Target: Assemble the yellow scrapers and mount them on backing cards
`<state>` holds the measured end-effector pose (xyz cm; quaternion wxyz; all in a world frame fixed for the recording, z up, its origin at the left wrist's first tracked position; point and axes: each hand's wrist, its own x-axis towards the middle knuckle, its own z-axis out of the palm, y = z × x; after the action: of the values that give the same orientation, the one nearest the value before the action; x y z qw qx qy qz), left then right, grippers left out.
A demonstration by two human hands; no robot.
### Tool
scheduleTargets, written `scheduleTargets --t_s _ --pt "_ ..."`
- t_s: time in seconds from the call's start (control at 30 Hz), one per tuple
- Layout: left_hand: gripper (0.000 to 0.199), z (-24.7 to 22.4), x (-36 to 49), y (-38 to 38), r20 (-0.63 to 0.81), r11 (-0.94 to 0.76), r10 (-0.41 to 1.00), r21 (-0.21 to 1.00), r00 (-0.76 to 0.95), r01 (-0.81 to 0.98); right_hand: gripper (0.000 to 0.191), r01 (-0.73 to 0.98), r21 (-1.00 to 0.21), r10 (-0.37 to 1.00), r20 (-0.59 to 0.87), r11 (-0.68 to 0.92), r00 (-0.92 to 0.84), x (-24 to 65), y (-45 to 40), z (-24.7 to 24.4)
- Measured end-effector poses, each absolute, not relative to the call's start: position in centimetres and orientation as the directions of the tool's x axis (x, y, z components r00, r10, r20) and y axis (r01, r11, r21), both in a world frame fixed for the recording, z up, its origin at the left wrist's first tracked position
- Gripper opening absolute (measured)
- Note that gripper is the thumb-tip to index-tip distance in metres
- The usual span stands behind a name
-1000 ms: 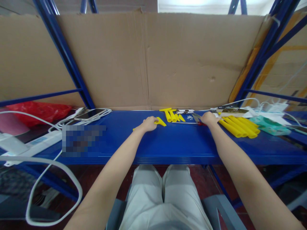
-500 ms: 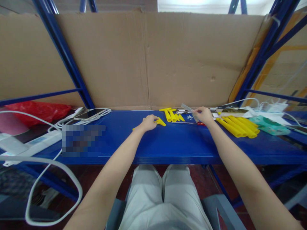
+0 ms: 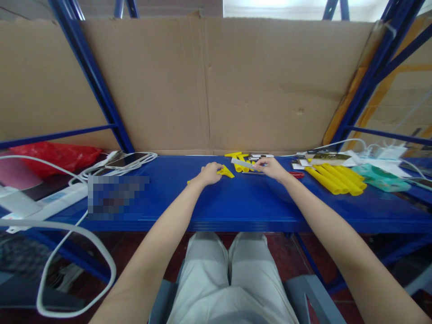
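My left hand (image 3: 211,173) rests on the blue tabletop with its fingers closed on a yellow plastic piece (image 3: 227,171). One end of it sticks out to the right of the fingers, and a bit of yellow shows left of the wrist. In my right hand (image 3: 268,167) is a thin, straight, greyish ruler (image 3: 242,163), pinched near its right end and pointing left. The ruler passes in front of several yellow cut pieces (image 3: 238,168) at the back of the table. A red-handled tool (image 3: 297,174) lies beside my right wrist.
Several yellow rolled tubes (image 3: 334,179) lie on the right, next to a green plastic bag (image 3: 381,177). Coiled white cable (image 3: 141,159), a power strip (image 3: 50,204) and a red bag (image 3: 57,157) occupy the left. A cardboard sheet (image 3: 162,90) stands behind the table.
My right hand has moved left with the ruler, which has swung flatter and now reaches toward the yellow pieces. The red-handled tool is more exposed. My left hand has stayed in place.
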<state>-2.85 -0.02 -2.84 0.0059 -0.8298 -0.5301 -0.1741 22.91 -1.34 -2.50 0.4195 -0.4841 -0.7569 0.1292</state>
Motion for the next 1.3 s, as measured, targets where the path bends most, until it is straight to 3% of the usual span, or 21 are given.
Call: scheduleTargets --t_s 0.43,0.77,1.0,1.3 --pt "0.043 -3.2 -2.8 0.2 0.278 -0.419 0.887 0.150 0.369 0.896 0.026 0.535 -0.705 0.880 0.436 0.465 -0.190 22.7 -1.7 -2.4" --pt "0.045 -3.3 -2.9 0.3 0.237 -0.393 0.905 0.153 0.353 0.907 0.036 0.399 -0.880 0.965 0.228 0.260 -0.127 22.6 -2.5 -2.0" --pt "0.041 -3.9 -3.0 0.9 0.285 -0.473 0.860 0.134 0.423 0.871 0.032 0.289 -0.940 0.976 0.135 0.181 -0.172 22.7 -2.3 -2.1" --pt "0.043 -3.6 -3.0 0.7 0.359 -0.513 0.820 0.114 0.446 0.851 0.016 0.325 -0.933 0.975 0.091 0.154 -0.201 22.2 -3.2 -1.7"
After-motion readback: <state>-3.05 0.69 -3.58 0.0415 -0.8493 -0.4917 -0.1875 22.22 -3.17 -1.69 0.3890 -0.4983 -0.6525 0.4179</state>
